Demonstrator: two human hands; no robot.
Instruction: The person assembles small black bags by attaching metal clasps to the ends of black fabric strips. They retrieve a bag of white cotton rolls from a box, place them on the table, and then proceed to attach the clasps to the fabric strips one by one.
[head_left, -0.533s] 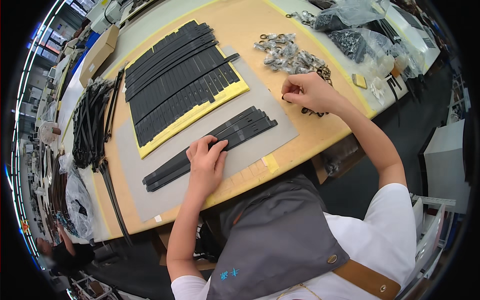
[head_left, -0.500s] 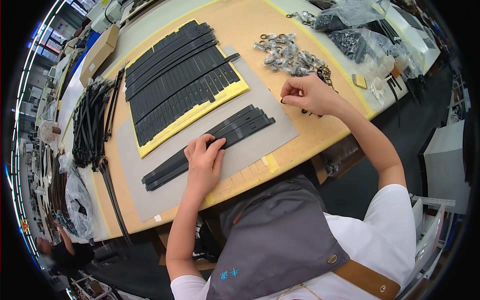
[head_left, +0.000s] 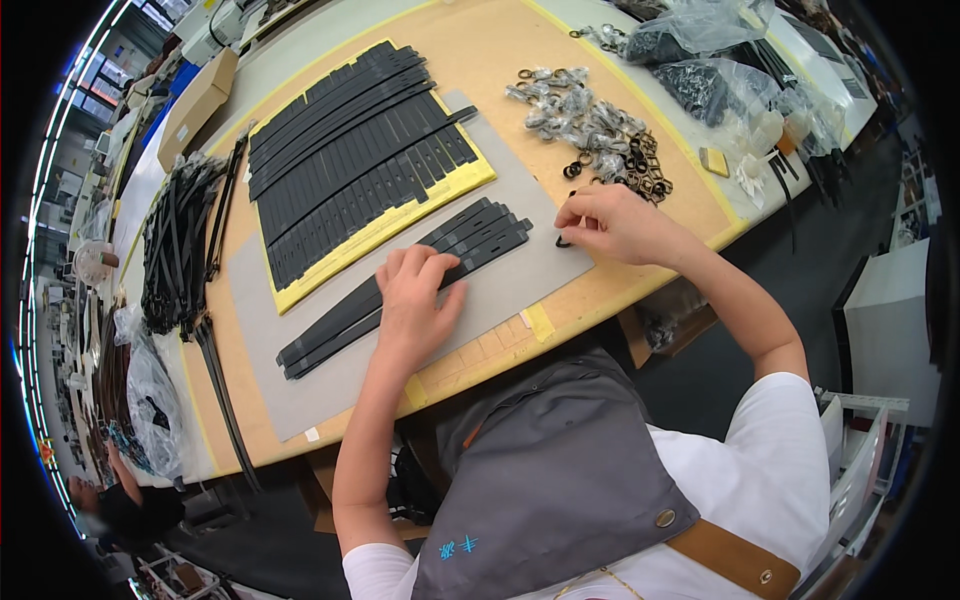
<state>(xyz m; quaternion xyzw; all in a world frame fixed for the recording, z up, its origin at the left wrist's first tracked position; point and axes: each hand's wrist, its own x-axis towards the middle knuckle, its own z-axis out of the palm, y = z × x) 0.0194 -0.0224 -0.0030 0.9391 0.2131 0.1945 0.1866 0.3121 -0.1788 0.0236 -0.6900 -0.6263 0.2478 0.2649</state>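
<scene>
A loose bundle of black straps (head_left: 340, 325) with slots near their far ends lies slantwise on the grey mat (head_left: 350, 400). My left hand (head_left: 412, 300) rests over the bundle's near side, fingertips touching the straps and thumb held apart. To the right of the straps, just above the mat's right edge, my right hand (head_left: 615, 228) pinches a small black ring (head_left: 563, 241); most of the ring is covered by the fingers. Beyond the right hand lies a pile of dark metal rings and buckles (head_left: 640, 165), with plastic-wrapped hardware (head_left: 580, 110) beside it.
A yellow-edged board (head_left: 380, 232) covered with rows of black straps lies behind the bundle. At the left is a heap of black straps (head_left: 180, 240) near a cardboard box (head_left: 200, 105). Plastic bags (head_left: 705, 90) and a yellow block (head_left: 714, 162) sit at the right.
My right hand has come down toward the straps with the small ring. Under my left hand, the straps have fanned out, and its thumb has drawn away from them.
</scene>
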